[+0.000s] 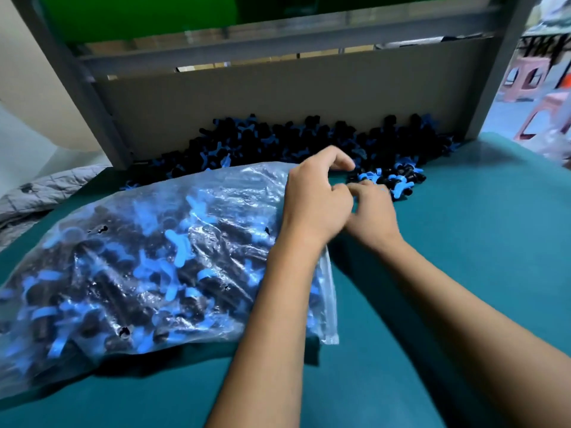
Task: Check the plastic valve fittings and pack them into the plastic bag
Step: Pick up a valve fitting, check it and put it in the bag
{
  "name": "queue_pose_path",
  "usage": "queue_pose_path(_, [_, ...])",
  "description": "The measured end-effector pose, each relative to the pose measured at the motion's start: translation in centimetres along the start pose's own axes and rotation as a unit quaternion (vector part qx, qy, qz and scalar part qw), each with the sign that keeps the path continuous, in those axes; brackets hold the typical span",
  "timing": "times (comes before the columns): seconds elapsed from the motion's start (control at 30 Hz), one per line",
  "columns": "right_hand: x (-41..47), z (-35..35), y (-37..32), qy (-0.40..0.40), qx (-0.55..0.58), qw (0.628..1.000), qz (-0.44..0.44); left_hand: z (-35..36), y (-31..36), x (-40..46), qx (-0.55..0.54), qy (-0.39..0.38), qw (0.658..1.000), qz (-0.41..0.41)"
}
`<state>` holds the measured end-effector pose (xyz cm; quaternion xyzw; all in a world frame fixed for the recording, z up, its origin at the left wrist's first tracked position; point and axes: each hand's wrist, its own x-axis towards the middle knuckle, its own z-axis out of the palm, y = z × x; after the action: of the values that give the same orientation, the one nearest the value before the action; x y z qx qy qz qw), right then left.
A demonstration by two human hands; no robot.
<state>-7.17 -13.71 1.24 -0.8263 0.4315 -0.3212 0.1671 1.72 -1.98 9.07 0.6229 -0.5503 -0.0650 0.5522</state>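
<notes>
Left hand [315, 199] fingers curled at the mouth edge of the clear plastic bag [148, 261], which is full of black-and-blue plastic valve fittings; grip on the film unclear. Right hand [372, 211] fingers curled, touching the loose black-and-blue fitting pile [389, 180] on the teal table [463, 242]; hold unclear.

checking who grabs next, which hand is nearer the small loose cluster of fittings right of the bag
Right. The right hand has its fingertips at the cluster's near edge. The left hand sits further left, over the bag's corner.
</notes>
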Motion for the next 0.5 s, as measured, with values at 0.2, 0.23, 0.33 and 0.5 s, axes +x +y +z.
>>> queue_pose_path(0.2, [0.2, -2.3, 3.5, -0.055, -0.254, 0.965, 0.016, 1.6, -3.5, -1.1, 0.058, -0.093, 0.990, -0.085])
queue_pose_path(0.23, [0.2, -2.4, 3.7, -0.060, -0.249, 0.966, 0.017, 1.6, -3.7, -1.1, 0.066, -0.096, 0.989, -0.088])
queue_pose_path(0.33, [-0.3, -2.9, 3.7, -0.034, -0.210, 0.977, 0.010, 1.6, -4.2, -1.0, 0.075, -0.098, 0.988, -0.092])
queue_pose_path(0.5, [-2.3, -3.1, 3.4, 0.027, -0.057, 0.998, -0.001, 1.6, -4.4, -1.0, 0.066, -0.089, 0.989, -0.095])
